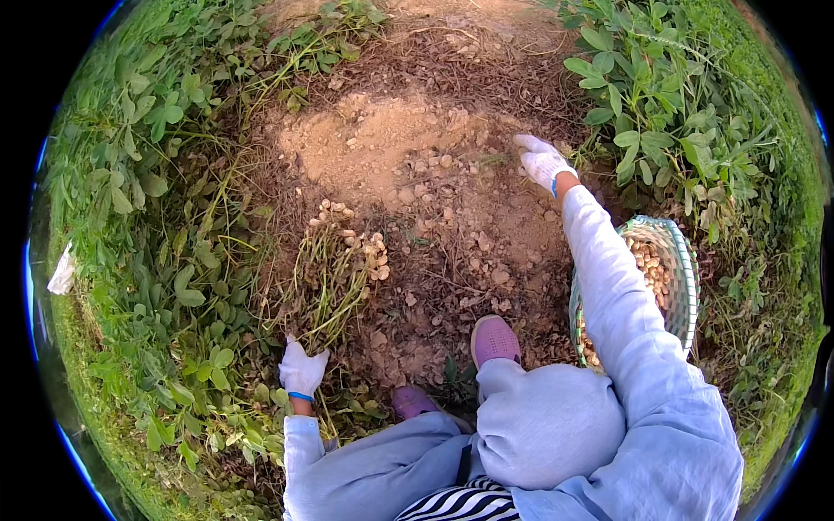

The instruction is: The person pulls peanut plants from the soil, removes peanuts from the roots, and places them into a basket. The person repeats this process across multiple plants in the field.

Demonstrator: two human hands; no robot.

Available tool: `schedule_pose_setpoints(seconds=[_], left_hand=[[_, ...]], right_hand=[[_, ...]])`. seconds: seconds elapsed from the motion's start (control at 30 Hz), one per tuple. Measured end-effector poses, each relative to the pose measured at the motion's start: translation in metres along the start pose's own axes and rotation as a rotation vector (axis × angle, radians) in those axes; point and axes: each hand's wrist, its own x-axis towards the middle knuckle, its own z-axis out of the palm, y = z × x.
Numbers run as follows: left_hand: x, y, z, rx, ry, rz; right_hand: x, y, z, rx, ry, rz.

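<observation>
My left hand (303,370), in a white knit glove with a blue cuff, grips the stems of a bundle of pulled peanut plants (332,286) at lower left. Their pale pods (373,253) point away from me and lie on the soil. My right hand (542,161), gloved the same way, reaches far forward over bare ground beside the standing plants at right. Its fingers are apart, and I see nothing between them. Below my right forearm stands a woven basket (684,286) with many loose peanuts (651,268) in it; my sleeve hides part of it.
Leafy peanut plants (658,130) stand at the right, and more foliage (150,195) lines the left. Loose soil (384,140) with clods and dry litter lies ahead. My purple shoes (495,338) are close below. A white scrap (62,270) lies at far left.
</observation>
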Motion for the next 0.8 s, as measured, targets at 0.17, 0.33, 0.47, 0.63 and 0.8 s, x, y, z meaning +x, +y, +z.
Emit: schedule_pose_setpoints(seconds=[0.17, 0.33, 0.47, 0.63, 0.8], left_hand=[[-0.005, -0.001, -0.031, -0.109, 0.121, 0.104], [0.015, 0.014, -0.022, 0.187, 0.080, 0.032], [0.039, -0.007, 0.007, 0.244, -0.121, 0.149], [0.033, 0.007, -0.003, 0.283, -0.218, 0.156], [0.006, 0.031, -0.060, 0.249, 0.017, 0.382]], right_hand=[[-0.026, 0.021, 0.017, -0.232, 0.327, -0.340], [-0.075, 0.037, 0.011, -0.556, 0.286, -0.148], [-0.092, 0.011, 0.020, 0.099, 0.157, -0.216], [-0.155, -0.014, 0.008, 0.935, -0.173, 0.118], [-0.209, -0.016, 0.017, 0.913, -0.223, 0.091]])
